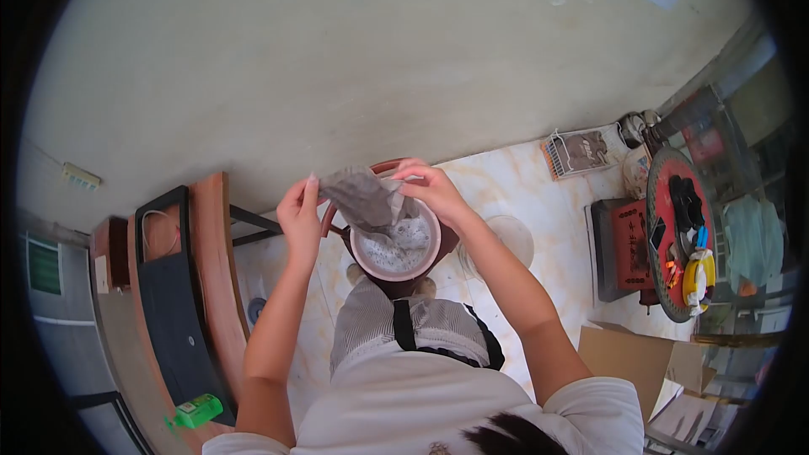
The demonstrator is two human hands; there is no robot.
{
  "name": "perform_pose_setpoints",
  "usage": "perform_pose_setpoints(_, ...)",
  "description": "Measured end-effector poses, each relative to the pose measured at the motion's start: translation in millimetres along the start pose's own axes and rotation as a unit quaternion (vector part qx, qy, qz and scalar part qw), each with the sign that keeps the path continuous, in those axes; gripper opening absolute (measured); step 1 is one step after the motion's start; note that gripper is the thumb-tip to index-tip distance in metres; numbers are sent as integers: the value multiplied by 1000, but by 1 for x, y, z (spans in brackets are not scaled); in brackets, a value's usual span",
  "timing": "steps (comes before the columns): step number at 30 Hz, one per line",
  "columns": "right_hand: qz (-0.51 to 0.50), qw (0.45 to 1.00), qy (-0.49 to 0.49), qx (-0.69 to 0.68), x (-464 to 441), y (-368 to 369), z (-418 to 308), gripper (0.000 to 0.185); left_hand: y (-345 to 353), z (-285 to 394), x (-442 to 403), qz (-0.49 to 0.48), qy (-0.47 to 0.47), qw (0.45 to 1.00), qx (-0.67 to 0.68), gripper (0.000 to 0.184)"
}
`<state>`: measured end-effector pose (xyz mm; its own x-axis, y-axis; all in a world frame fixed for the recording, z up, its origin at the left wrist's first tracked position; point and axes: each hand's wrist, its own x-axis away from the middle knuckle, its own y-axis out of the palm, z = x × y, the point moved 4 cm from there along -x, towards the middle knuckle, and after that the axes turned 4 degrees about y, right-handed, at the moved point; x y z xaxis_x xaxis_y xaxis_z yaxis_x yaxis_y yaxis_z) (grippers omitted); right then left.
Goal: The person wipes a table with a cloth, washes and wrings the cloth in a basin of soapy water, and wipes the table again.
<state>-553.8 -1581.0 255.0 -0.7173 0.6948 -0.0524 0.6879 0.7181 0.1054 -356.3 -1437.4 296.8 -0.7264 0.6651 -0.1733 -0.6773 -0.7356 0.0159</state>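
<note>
A wet grey cloth (360, 198) hangs stretched between my two hands, its lower part reaching down into a round basin (358, 259) of foamy water (396, 254). My left hand (299, 206) pinches the cloth's left corner between thumb and fingers. On the other side, my right hand (428, 190) grips its right edge above the basin's rim. The basin rests on a dark reddish-brown chair (334, 224) with curved arms, close in front of my legs.
On the left stands a wooden table (221, 261) with a black panel and a green bottle (199, 409). To the right are a wire basket (581, 153), a red box (625, 244), a round table (666, 274) with small items and an open cardboard box (624, 361). A wall rises ahead.
</note>
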Motion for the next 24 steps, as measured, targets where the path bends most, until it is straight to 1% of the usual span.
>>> perform_pose_setpoints(1,-1,995,-80,67,-1,5,-17,12,8,8,2,-12,-6,1000,21,25)
perform_pose_setpoints(2,-29,998,-47,17,-1,10,-28,11,18,14,4,-36,-26,998,36,25)
perform_pose_setpoints(4,-94,994,4,-50,-8,25,-15,13,39,25,6,-88,-65,992,66,23)
perform_pose_setpoints(5,-125,988,28,-84,-11,32,-11,14,46,29,7,-98,-51,992,56,23)
perform_pose_setpoints(6,-119,989,43,-78,-12,37,-12,13,51,32,8,-107,-37,992,47,23)
perform_pose_setpoints(7,-94,992,38,-74,-13,36,-10,13,54,34,9,-116,-25,992,38,23)
perform_pose_setpoints(9,-45,996,28,-65,-19,31,-7,14,49,40,7,-124,-33,990,65,25)
perform_pose_setpoints(10,-10,998,1,-54,-19,30,-10,15,42,37,5,-130,-35,988,80,26)
perform_pose_setpoints(12,10,999,-2,-46,-19,34,-19,16,23,25,3,-145,-51,981,118,30)
perform_pose_setpoints(14,39,998,-6,-40,-21,40,-35,16,7,-2,4,-160,-79,970,163,41)
perform_pose_setpoints(16,70,997,-12,-34,-22,48,-54,16,6,-48,13,-209,-60,964,155,57)
perform_pose_setpoints(17,80,996,-20,-38,-23,53,-65,15,8,-73,19,-233,-50,960,150,66)
perform_pose_setpoints(19,104,993,-39,-48,-24,63,-88,15,18,-124,35,-301,-85,944,106,92)
perform_pose_setpoints(21,113,989,-55,-83,-24,70,-109,15,28,-165,36,-348,36,937,-11,96)
perform_pose_setpoints(22,119,986,-62,-100,-22,72,-120,15,34,-171,38,-368,97,922,-66,97)
perform_pose_setpoints(24,147,977,-78,-136,-15,83,-151,13,47,-186,34,-374,62,922,-80,99)
